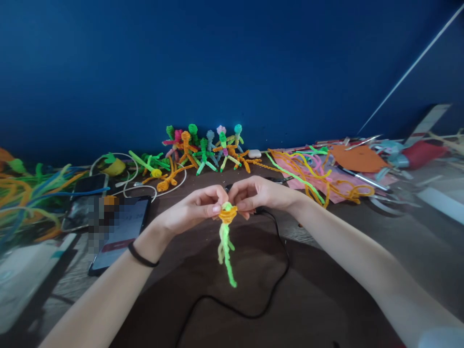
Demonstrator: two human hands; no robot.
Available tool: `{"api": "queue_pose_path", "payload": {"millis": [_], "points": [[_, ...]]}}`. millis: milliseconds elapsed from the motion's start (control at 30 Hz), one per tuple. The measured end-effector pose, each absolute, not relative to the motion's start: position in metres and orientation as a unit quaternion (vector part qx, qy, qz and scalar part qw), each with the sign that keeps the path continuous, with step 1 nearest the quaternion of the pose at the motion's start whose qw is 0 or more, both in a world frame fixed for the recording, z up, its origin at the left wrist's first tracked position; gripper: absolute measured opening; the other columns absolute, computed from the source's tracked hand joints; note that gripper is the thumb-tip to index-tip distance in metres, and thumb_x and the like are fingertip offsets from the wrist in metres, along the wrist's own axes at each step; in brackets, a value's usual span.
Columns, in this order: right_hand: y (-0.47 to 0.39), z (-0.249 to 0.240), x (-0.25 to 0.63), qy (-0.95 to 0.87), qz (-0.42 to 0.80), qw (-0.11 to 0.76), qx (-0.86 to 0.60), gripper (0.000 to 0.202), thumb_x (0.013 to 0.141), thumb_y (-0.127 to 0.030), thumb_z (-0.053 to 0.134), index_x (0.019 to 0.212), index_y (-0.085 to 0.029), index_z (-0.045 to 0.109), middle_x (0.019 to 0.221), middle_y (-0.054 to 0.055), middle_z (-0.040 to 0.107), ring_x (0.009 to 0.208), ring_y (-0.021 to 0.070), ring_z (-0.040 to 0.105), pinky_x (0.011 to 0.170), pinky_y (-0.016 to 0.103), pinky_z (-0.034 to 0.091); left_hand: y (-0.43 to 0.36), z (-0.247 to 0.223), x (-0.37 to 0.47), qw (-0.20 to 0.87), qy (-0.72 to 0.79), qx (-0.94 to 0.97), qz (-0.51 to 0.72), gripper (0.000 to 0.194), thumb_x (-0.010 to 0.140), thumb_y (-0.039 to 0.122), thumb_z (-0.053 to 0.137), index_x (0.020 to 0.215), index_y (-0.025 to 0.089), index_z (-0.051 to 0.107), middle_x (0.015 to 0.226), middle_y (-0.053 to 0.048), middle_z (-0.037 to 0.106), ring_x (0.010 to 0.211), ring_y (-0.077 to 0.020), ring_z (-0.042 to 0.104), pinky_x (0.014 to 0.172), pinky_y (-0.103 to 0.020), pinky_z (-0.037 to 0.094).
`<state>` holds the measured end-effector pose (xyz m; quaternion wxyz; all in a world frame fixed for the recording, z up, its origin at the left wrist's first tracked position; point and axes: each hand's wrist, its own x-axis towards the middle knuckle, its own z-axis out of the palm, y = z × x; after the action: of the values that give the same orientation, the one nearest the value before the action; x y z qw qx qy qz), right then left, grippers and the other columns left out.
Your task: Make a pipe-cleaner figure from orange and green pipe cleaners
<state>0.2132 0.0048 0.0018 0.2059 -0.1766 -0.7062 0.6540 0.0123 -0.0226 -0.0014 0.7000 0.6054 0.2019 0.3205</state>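
Observation:
Between my two hands hangs a pipe-cleaner figure (227, 216), with a coiled orange-yellow part at the top and twisted lime-green limbs dangling below. My left hand (203, 205) pinches it from the left, thumb and forefinger closed at the orange coil. From the other side my right hand (253, 194) has its fingers closed at the coil's right edge. Its exact fingertip contact is partly hidden. Beyond the hands, several finished pipe-cleaner figures (205, 154) in green, orange, pink and blue stand against the blue wall.
Left of my arms lie a phone (125, 232), a second phone (85, 200), a white cable (136, 169) and loose pipe cleaners (21, 193). On the right are more pipe cleaners (319, 181), orange felt (358, 158) and scissors (389, 203). A black cable (279, 270) curves across the tabletop below my hands.

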Motion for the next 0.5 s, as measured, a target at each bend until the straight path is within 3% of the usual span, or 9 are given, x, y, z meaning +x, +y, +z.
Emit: {"api": "queue_pose_path", "payload": {"millis": [267, 500], "points": [[0.0016, 0.0010, 0.2113, -0.702, 0.658, 0.228, -0.152, 0.015, 0.074, -0.017, 0.063, 0.086, -0.014, 0.055, 0.063, -0.003, 0.059, 0.054, 0.0053, 0.055, 0.047, 0.015, 0.037, -0.0203, -0.0062, 0.0143, 0.706, 0.188, 0.591, 0.341, 0.012, 0.072, 0.025, 0.064, 0.074, 0.016, 0.056, 0.069, 0.001, 0.052, 0.061, -0.0082, 0.048, 0.056, -0.020, 0.037], [-0.0039, 0.0024, 0.2072, -0.702, 0.630, 0.289, -0.163, 0.009, 0.073, -0.015, 0.062, 0.077, -0.014, 0.055, 0.066, -0.003, 0.060, 0.055, 0.0046, 0.057, 0.048, 0.015, 0.040, -0.0189, -0.0081, 0.0197, 0.726, 0.207, 0.548, 0.360, 0.012, 0.074, 0.025, 0.061, 0.079, 0.019, 0.052, 0.074, 0.000, 0.054, 0.065, -0.0118, 0.054, 0.065, -0.028, 0.045]]}}
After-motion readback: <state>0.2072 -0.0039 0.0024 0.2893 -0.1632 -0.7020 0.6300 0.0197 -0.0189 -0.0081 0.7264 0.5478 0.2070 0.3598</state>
